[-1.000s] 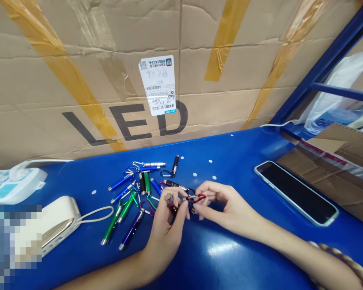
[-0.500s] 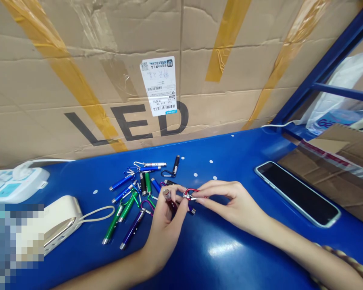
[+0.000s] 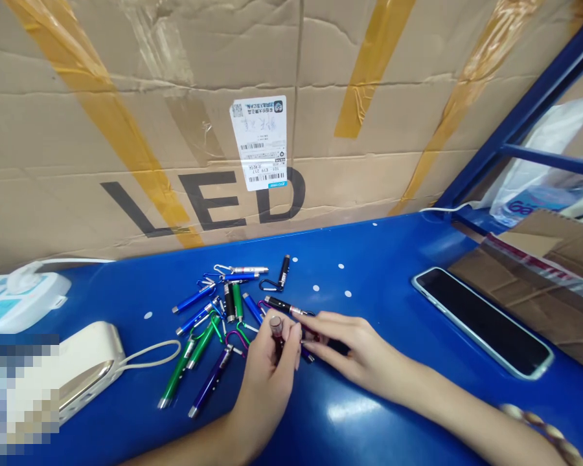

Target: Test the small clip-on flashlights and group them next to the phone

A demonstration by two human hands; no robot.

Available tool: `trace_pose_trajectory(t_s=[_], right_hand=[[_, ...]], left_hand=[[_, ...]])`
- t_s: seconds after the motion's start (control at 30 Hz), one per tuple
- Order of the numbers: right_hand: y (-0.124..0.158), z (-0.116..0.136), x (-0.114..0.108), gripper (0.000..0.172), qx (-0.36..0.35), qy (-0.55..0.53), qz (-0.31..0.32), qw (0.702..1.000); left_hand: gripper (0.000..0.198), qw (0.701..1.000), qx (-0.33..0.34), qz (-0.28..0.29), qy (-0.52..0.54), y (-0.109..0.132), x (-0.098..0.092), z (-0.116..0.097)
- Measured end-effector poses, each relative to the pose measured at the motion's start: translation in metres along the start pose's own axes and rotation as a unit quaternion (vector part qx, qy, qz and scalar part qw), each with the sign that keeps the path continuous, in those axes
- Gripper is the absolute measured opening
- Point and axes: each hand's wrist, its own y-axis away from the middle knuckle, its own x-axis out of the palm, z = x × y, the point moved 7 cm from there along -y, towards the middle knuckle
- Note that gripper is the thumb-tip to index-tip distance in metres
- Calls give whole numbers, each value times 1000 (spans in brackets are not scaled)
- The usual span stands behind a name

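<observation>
My left hand (image 3: 272, 372) is wrapped round a small dark red keychain flashlight (image 3: 276, 325), its silvery end pointing up. My right hand (image 3: 364, 343) meets it from the right, fingers pinched at the flashlight's red carabiner clip, which the fingers mostly cover. Just behind the hands lies a black flashlight (image 3: 280, 304). To the left several more are spread out: a purple one (image 3: 210, 382), a green one (image 3: 176, 374), a blue one (image 3: 194, 299) and a silver one (image 3: 250, 270), with coloured clips. Another black one (image 3: 284, 272) lies farther back.
A large cardboard box (image 3: 320, 155) marked LED stands behind the blue table (image 3: 359, 421). On the left are a cream power bank (image 3: 90, 362) with a cord loop and a white power strip (image 3: 34, 294). A phone (image 3: 483, 320) and an opened carton (image 3: 529, 278) lie right.
My hands have come closer together and slightly lower in view. The red carabiner, plainly visible before between the fingers, is now mostly hidden. The black flashlight behind them shows more.
</observation>
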Motion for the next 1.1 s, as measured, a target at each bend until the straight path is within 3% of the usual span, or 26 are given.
trace_pose_trajectory(t_s=[0.13, 0.47, 0.73, 0.93, 1.1], right_hand=[[0, 5, 6, 22, -5, 22, 22, 999], [5, 2, 6, 25, 26, 18, 1, 999], [3, 4, 0, 25, 12, 63, -13, 998], [7, -3, -13, 26, 10, 90, -97, 991], [5, 9, -11, 26, -18, 97, -116, 988]], left_hand=[[25, 999, 28, 3, -33, 1, -1, 0], [25, 995, 71, 19, -61, 6, 1, -5], [26, 998, 48, 34, -31, 6, 2, -2], [16, 995, 89, 11, -46, 4, 0, -9], [7, 993, 100, -24, -58, 6, -5, -15]])
